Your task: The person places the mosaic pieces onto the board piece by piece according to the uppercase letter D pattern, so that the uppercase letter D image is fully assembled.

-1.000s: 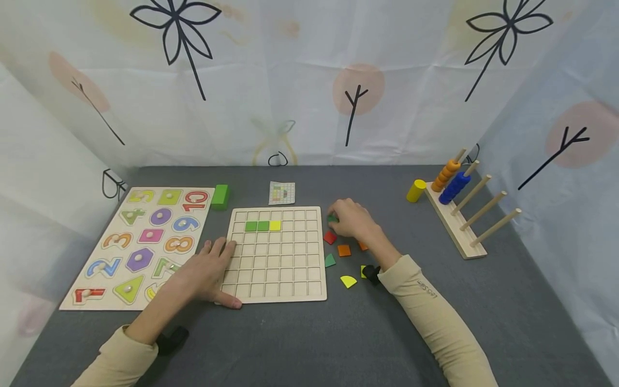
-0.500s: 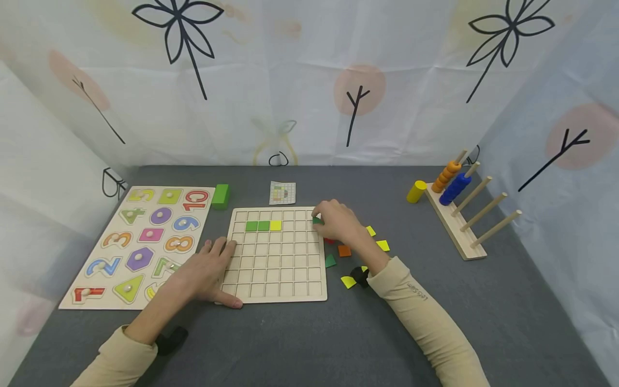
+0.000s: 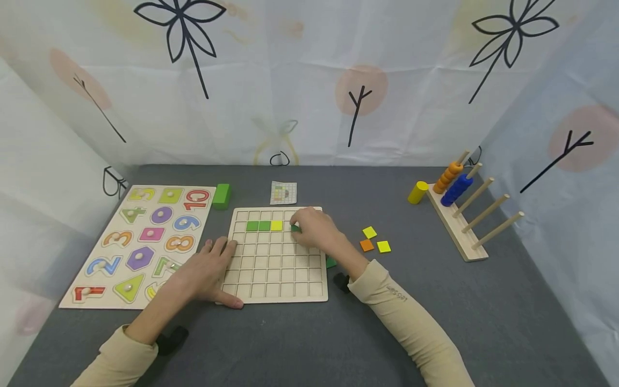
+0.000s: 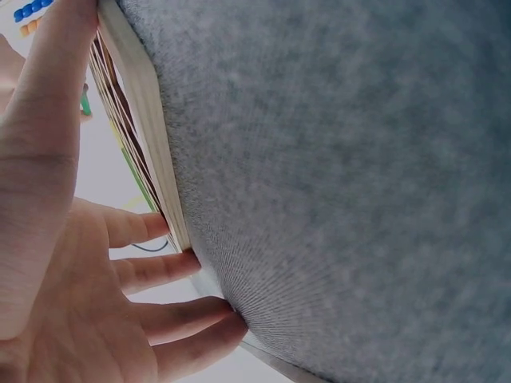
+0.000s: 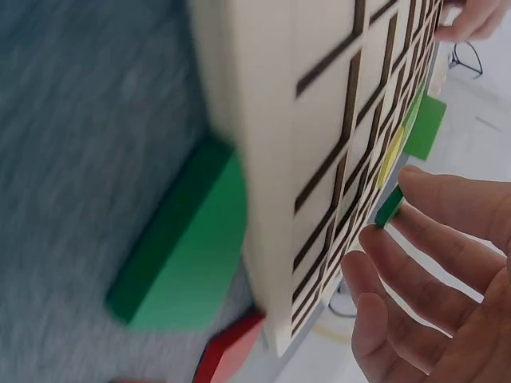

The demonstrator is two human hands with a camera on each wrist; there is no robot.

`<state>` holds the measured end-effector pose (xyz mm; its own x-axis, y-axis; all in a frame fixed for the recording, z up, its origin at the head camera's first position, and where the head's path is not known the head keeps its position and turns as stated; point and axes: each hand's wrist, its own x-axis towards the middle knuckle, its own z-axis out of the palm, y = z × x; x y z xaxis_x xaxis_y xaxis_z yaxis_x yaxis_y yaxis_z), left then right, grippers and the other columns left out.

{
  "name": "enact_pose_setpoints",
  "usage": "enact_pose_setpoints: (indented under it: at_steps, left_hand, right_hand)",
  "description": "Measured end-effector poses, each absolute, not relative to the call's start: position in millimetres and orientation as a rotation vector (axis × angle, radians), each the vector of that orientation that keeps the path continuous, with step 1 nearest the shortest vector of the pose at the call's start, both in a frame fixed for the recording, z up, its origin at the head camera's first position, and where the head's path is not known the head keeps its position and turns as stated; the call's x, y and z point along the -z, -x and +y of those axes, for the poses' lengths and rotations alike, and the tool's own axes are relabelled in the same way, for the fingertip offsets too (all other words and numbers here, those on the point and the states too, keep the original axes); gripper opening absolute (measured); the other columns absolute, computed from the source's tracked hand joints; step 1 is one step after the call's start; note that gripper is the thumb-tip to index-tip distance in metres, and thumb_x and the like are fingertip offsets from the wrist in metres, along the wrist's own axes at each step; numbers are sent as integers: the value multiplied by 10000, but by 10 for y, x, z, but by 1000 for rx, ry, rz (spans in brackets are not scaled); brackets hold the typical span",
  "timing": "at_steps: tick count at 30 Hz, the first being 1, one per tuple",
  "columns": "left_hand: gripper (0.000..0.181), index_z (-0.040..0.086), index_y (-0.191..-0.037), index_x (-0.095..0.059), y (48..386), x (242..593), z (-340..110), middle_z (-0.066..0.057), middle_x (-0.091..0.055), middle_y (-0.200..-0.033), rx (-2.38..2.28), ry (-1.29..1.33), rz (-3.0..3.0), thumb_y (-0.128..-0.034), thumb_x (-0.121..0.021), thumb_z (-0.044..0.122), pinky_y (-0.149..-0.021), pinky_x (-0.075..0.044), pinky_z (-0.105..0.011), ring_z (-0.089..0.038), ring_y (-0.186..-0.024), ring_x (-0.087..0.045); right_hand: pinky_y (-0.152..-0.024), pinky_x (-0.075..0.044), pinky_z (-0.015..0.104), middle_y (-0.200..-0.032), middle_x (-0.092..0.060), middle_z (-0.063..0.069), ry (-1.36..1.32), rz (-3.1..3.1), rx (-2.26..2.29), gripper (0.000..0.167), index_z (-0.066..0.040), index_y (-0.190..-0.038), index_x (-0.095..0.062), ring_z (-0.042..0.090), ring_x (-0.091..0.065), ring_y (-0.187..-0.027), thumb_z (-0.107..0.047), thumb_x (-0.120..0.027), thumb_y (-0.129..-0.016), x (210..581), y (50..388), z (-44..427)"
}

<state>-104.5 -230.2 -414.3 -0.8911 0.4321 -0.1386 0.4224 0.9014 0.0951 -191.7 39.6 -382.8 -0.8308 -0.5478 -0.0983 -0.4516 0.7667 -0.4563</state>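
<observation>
Grid board (image 3: 273,275) is our landmark, pale and ruled in squares. Toward its far rim, head view, we log two green tiles (image 3: 252,226) and a yellow tile (image 3: 276,226) side by side.

Left hand (image 3: 205,274): at the board's left edge, fingers spread apart, gripping nothing, thumb by the near left corner. Only the left wrist view gives us the board's thick edge from low down, two fingertips against or close beside it.

Right hand (image 3: 316,231): over the board's right half, fingertips together, pinching a held green piece (image 5: 389,206). From the head we see just a sliver of it; the right wrist view shows it between the fingertips. We cannot tell its full shape.

Right wrist view also yields a red piece (image 5: 231,347) near the board's right edge, which the head view hides from us, and much more of a loose green piece (image 5: 192,247) at that edge.

Farther right of the board, head view only: two yellow squares (image 3: 369,232), an orange square (image 3: 366,245), then a yellow cylinder (image 3: 418,192) and a peg rack (image 3: 471,250). Just beyond the board's far rim, a printed card (image 3: 283,193); off its far left corner, a green block (image 3: 221,196); to its left, a number puzzle (image 3: 110,252).
</observation>
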Motion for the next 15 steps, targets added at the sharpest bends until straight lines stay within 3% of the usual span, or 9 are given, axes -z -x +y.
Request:
enact_pose_setpoints:
  at_steps: [3,5,11,15]
  left_hand:
    - [1359,-60,-1463,-406,1042,4136,-2295,-339,-452,-1447,-99,-656,2908,-531,-811,842,-966,-506,-678,-665,-1256,-494]
    - [1358,-56,-1467,-403,1039,4133,-2291,-336,-451,-1451,-96,-651,2905,-532,-812,840,-970,-507,-675,-661,-1261,-494]
    - [1362,-51,-1469,-405,1033,4116,-2275,-332,-455,-1452,-88,-644,2903,-525,-813,843,-972,-509,-670,-651,-1265,-498]
    - [1362,-53,-1469,-407,1036,4107,-2268,-335,-455,-1453,-86,-635,2901,-523,-821,835,-975,-506,-673,-653,-1268,-495]
  right_hand:
    - [-497,-227,222,-1250,-727,140,809,2726,601,280,-29,-1219,-735,72,-259,-511,-78,-649,-957,3833,1890,339]
    - [-509,-234,231,-1260,-728,133,821,2711,601,275,-35,-1209,-743,89,-266,-533,-67,-642,-955,3829,1873,313]
    - [-544,-339,241,-1266,-731,103,806,2705,579,256,-62,-1184,-758,139,-534,-736,-67,-673,-943,3859,1869,267]
    - [-525,-311,235,-1248,-737,95,781,2708,573,248,-57,-1173,-761,156,-532,-770,-68,-689,-936,3874,1874,247]
